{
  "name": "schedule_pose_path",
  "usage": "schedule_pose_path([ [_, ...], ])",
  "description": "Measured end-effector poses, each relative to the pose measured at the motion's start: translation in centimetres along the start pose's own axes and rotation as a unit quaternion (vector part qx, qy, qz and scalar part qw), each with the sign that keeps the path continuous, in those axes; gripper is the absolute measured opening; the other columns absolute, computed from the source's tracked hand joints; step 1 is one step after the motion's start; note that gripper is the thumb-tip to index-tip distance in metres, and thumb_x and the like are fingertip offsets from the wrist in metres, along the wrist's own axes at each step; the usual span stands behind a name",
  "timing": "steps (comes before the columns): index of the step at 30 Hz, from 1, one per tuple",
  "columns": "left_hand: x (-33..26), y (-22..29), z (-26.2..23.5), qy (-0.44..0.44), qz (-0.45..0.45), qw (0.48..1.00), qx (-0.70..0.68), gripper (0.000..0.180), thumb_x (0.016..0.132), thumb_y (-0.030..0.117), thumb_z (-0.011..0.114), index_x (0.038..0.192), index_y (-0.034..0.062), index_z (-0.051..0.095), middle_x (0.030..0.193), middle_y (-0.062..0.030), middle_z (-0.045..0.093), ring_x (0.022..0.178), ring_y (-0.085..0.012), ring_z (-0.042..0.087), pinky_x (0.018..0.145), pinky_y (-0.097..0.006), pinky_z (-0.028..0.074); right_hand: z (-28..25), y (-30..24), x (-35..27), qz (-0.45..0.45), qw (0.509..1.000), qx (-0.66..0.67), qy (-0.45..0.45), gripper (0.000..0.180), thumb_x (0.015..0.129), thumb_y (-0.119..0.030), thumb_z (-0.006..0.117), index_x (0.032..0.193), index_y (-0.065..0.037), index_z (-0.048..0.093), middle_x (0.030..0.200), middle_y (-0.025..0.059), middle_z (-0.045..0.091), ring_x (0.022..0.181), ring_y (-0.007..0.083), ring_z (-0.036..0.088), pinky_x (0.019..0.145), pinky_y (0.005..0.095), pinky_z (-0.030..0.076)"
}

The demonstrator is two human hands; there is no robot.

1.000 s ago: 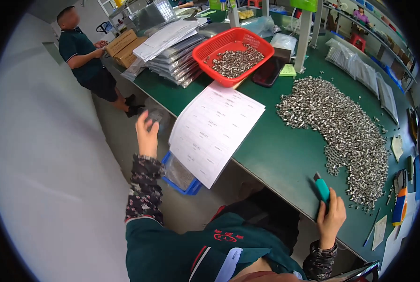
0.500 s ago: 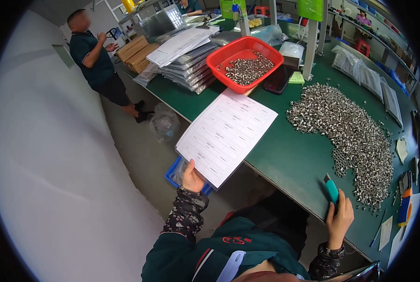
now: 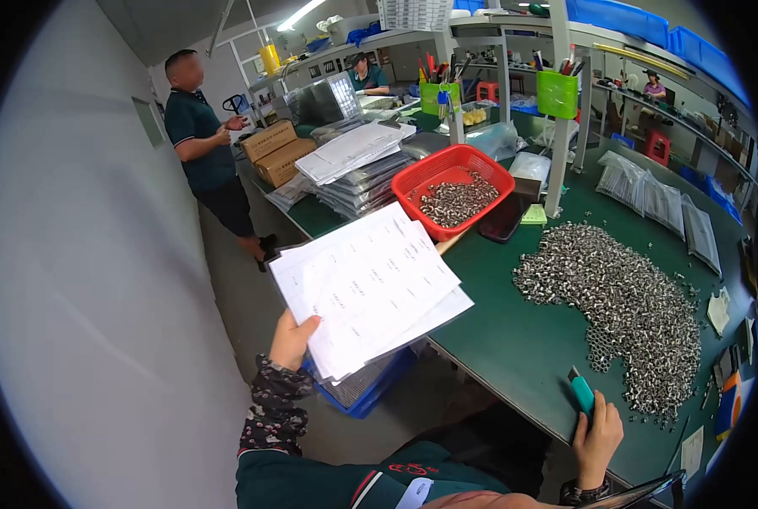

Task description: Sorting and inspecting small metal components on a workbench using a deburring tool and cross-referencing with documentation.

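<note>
I have the loose stack of flat white printed paper sheets (image 3: 370, 297) near the middle of my view, its smooth rectangles slightly fanned, corners overlapping. The left hand (image 3: 292, 341), at 7 o'clock, pinches the near-left edge, thumb on top, fingers hidden beneath. At 4 o'clock the right hand (image 3: 598, 435) curls around a slim teal-handled cutter (image 3: 582, 394), its short dark tip pointing toward 11 o'clock over the smooth green bench (image 3: 489, 339). Beneath the sheets, at 6 o'clock, I see a blue plastic crate (image 3: 387, 386). At 1 o'clock a red perforated plastic basket (image 3: 455, 227) carries small shiny metal pieces; a broad, knobbly heap of silvery metal pieces (image 3: 621, 314) curves across 3 o'clock. Brown cardboard boxes (image 3: 281, 159) sit at 11 o'clock.
</note>
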State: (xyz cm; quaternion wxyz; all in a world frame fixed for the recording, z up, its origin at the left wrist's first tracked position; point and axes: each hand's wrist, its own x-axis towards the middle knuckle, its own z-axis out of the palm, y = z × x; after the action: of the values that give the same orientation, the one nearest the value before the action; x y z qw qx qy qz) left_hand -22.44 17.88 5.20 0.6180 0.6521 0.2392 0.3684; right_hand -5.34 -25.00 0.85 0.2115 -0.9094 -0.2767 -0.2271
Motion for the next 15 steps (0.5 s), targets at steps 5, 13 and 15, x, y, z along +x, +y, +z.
schedule_pose_path([
  [5, 0.0, 3.5, -4.1, 0.034, 0.097, 0.994, -0.028, 0.035, 0.079, -0.001, 0.05, 0.113, -0.0049, 0.042, 0.107, -0.0098, 0.053, 0.093, -0.0174, 0.052, 0.084, -0.028, 0.04, -0.1, -0.4, 0.7, -0.003, 1.0, -0.001, 0.007, 0.04, 0.065, -0.007, 0.057, 0.104, 0.0, 0.049, 0.073, 0.0122, 0.045, 0.066, 0.0287, 0.047, 0.056, 0.0372, 0.037],
  [13, 3.9, 9.5, 1.7, -0.008, 0.206, 0.942, -0.265, 0.042, 0.083, -0.001, 0.046, 0.123, -0.0004, 0.033, 0.119, -0.0124, 0.044, 0.106, -0.0208, 0.045, 0.09, -0.031, 0.037, -0.8, -0.4, -0.3, -0.001, 1.0, 0.017, 0.023, 0.037, 0.062, -0.009, 0.06, 0.098, -0.003, 0.051, 0.069, 0.0106, 0.047, 0.065, 0.0285, 0.048, 0.055, 0.0379, 0.038],
  [15, 5.3, 10.6, 3.8, -0.037, 0.225, 0.929, -0.291, 0.043, 0.083, -0.003, 0.045, 0.124, 0.0017, 0.033, 0.12, -0.0114, 0.044, 0.108, -0.0202, 0.045, 0.091, -0.03, 0.037, -0.9, -0.7, -0.4, -0.008, 1.0, 0.013, 0.021, 0.037, 0.062, -0.011, 0.061, 0.097, -0.005, 0.052, 0.069, 0.0099, 0.047, 0.064, 0.0279, 0.049, 0.055, 0.0379, 0.038],
])
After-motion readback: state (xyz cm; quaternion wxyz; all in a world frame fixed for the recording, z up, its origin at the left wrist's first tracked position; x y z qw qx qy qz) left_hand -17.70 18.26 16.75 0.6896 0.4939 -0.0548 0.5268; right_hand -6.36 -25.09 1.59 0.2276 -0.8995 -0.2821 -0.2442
